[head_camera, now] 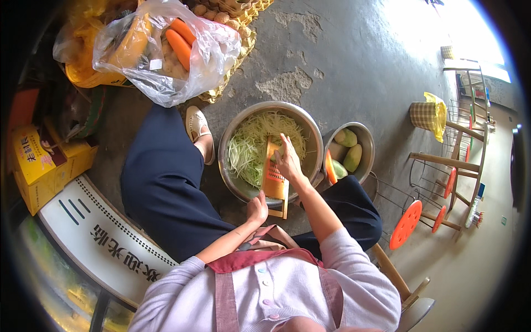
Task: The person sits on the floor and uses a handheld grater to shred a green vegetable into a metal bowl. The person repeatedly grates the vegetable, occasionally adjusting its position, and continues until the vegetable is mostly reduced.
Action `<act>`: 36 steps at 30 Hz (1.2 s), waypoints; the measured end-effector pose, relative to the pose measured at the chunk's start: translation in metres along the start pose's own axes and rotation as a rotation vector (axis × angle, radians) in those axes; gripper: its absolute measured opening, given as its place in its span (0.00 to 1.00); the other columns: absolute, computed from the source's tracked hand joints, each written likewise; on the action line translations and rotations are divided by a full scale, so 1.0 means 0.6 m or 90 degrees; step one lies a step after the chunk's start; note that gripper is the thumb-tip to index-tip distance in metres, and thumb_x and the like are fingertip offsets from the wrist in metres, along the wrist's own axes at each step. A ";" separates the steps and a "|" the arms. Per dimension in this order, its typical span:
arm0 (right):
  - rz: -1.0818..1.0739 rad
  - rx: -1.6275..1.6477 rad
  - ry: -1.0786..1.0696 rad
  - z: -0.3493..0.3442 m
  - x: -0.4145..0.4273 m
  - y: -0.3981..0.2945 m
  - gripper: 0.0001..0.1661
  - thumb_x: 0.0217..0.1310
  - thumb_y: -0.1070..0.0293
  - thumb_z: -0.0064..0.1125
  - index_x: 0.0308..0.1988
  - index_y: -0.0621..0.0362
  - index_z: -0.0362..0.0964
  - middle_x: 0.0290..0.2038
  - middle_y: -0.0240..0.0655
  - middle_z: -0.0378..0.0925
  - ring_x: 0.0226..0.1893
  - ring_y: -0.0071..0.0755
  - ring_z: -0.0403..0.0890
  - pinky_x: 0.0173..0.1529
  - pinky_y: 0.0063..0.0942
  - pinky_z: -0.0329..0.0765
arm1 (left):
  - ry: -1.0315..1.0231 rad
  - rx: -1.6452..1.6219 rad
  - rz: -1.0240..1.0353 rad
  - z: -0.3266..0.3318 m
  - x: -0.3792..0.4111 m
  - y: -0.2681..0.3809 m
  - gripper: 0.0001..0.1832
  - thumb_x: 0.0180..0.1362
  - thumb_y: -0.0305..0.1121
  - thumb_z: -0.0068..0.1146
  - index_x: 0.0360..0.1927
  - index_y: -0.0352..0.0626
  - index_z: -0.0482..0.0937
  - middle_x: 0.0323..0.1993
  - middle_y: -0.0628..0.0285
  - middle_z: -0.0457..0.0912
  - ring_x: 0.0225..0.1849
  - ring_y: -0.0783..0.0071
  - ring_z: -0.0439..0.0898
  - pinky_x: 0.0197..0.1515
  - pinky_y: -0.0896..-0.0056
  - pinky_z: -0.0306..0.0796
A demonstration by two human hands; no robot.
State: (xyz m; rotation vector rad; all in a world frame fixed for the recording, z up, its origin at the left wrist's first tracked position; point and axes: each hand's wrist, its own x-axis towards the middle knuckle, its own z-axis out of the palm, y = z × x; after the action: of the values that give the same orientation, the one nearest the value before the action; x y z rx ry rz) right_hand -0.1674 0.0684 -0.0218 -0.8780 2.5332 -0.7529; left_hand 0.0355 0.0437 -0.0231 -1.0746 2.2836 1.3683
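Observation:
A wooden-framed grater (274, 176) slants across a large stainless steel basin (227, 174) between my knees. My left hand (258, 208) grips the grater's near end at the basin's rim. Over its upper part, my right hand (289, 161) lies with fingers stretched, pressing a pale green vegetable piece (274, 156) to the board; most of that piece is hidden under the palm. Fine pale green shreds (249, 143) heap up in the basin around the grater. To the right, a smaller steel bowl (370, 154) holds several peeled green vegetables (352, 157) and an orange carrot piece (330, 168).
A clear plastic bag (153, 85) with carrots (179, 47) sits ahead on the left, against egg trays (249, 45). Yellow cartons (54, 162) and a white lettered panel (103, 240) flank my left. Red-topped stools (405, 225) and a checked bin (423, 115) stand right.

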 end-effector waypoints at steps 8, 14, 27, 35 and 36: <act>0.121 0.135 -0.175 0.030 0.053 0.048 0.35 0.50 0.77 0.48 0.61 0.52 0.58 0.48 0.50 0.76 0.51 0.50 0.76 0.51 0.37 0.74 | -0.063 -0.068 -0.086 -0.036 -0.006 0.041 0.27 0.68 0.44 0.28 0.31 0.33 0.76 0.29 0.37 0.78 0.34 0.37 0.78 0.38 0.45 0.72; -0.071 0.031 -0.100 -0.006 -0.078 -0.051 0.29 0.58 0.74 0.44 0.61 0.53 0.58 0.57 0.58 0.65 0.58 0.59 0.67 0.56 0.44 0.70 | -0.039 0.015 -0.005 -0.006 -0.007 0.012 0.17 0.66 0.37 0.32 0.38 0.38 0.73 0.28 0.41 0.79 0.31 0.42 0.79 0.34 0.46 0.72; 0.205 0.015 0.058 0.085 0.034 0.051 0.32 0.56 0.68 0.53 0.60 0.59 0.56 0.52 0.61 0.68 0.53 0.64 0.70 0.55 0.49 0.69 | -0.090 -0.075 -0.085 -0.024 0.010 0.020 0.28 0.67 0.46 0.29 0.30 0.34 0.77 0.28 0.35 0.77 0.34 0.35 0.77 0.39 0.42 0.70; 0.220 0.096 -0.197 0.026 0.043 0.017 0.30 0.61 0.72 0.40 0.64 0.50 0.53 0.48 0.58 0.73 0.46 0.61 0.76 0.49 0.47 0.74 | -0.027 -0.082 -0.079 -0.013 -0.001 0.018 0.29 0.68 0.45 0.28 0.29 0.33 0.78 0.27 0.35 0.77 0.35 0.36 0.77 0.38 0.42 0.69; 0.240 0.063 -0.266 0.005 0.023 -0.036 0.30 0.61 0.72 0.41 0.64 0.51 0.53 0.50 0.58 0.72 0.48 0.61 0.75 0.49 0.47 0.74 | -0.008 -0.065 -0.074 0.002 -0.004 -0.003 0.30 0.68 0.46 0.28 0.29 0.33 0.78 0.27 0.36 0.77 0.35 0.37 0.77 0.38 0.42 0.69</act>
State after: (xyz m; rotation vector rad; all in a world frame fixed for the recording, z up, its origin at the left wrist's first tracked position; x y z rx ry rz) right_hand -0.1665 0.0439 -0.0138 -0.4445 2.1734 -0.5072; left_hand 0.0383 0.0455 -0.0237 -1.2060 2.1269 1.4538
